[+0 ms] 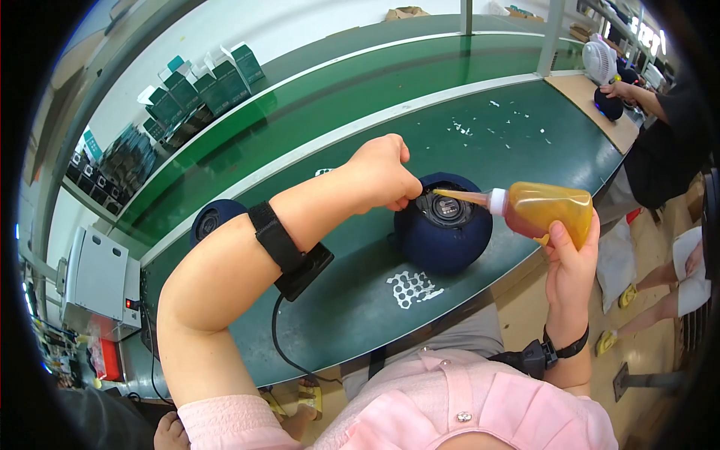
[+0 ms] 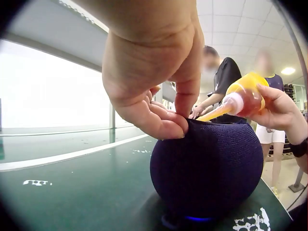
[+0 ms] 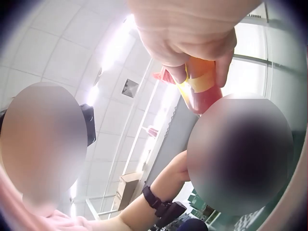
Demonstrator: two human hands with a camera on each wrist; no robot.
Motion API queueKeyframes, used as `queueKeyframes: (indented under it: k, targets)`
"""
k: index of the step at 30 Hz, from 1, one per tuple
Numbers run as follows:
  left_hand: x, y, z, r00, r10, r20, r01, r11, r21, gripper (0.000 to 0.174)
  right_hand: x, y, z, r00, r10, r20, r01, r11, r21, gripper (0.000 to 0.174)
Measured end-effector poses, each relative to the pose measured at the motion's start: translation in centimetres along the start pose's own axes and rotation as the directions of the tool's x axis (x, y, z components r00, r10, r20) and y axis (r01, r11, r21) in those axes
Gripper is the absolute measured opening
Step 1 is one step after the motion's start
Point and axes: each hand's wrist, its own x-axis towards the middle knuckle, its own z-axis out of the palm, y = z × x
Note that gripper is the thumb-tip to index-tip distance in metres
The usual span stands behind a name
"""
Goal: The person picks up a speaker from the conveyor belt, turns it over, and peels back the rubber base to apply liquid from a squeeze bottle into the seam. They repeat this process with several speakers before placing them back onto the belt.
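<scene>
A round navy fabric-covered ball with a black recessed opening stands on the green bench. My left hand pinches the fabric edge at the opening; in the left wrist view the thumb and fingers of the left hand meet at the ball's top rim. My right hand grips a squeeze bottle of amber liquid, tilted so its nozzle points into the opening. In the right wrist view, the right hand holds the bottle, and a blur covers part of the scene beyond.
Another navy ball sits behind my left forearm. White perforated scraps lie near the bench's front edge. Green boxes stand at the back left, a grey machine at the left. Another person's hand touches a dark ball at the right.
</scene>
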Motion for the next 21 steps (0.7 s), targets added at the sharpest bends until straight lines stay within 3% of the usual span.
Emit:
queueKeyframes:
  k: [6, 8, 14, 16, 17, 20, 21]
  targets:
    - [0.1, -0.2, 0.2, 1.000, 0.013, -0.029, -0.014, 1.000, -0.014, 0.039, 0.2, 1.8, -1.3, 0.977, 0.208, 0.054, -0.214, 0.914, 0.344, 0.042]
    - [0.1, 0.0, 0.3, 0.999, 0.011, -0.041, -0.010, 1.000, 0.015, 0.038, 0.3, 2.9, -1.5, 0.921, 0.372, 0.113, -0.377, 0.785, 0.491, 0.038]
    - [-0.6, 0.3, 0.0, 0.995, 0.081, -0.059, -0.073, 0.990, 0.124, 0.037, 0.4, 3.0, -0.9, 0.863, 0.469, 0.187, -0.482, 0.653, 0.584, 0.038]
    - [-0.9, -0.1, -1.1, 0.946, 0.299, -0.127, -0.272, 0.943, 0.193, 0.036, 0.6, 2.9, -1.1, 0.857, 0.473, 0.205, -0.491, 0.630, 0.602, 0.038]
    - [-1.0, -0.2, -1.4, 0.946, 0.300, -0.126, -0.272, 0.942, 0.195, 0.036, 0.7, 2.9, -1.2, 0.853, 0.473, 0.222, -0.498, 0.610, 0.616, 0.038]
    - [-1.5, -0.5, -1.8, 0.958, 0.251, -0.141, -0.269, 0.955, -0.126, 0.033, 1.2, 3.1, -1.3, 0.846, 0.469, 0.254, -0.511, 0.574, 0.640, 0.041]
    - [-1.6, -0.6, -1.5, 0.957, 0.251, -0.145, -0.270, 0.955, -0.126, 0.033, 1.3, 3.2, -1.3, 0.843, 0.467, 0.268, -0.516, 0.556, 0.652, 0.044]
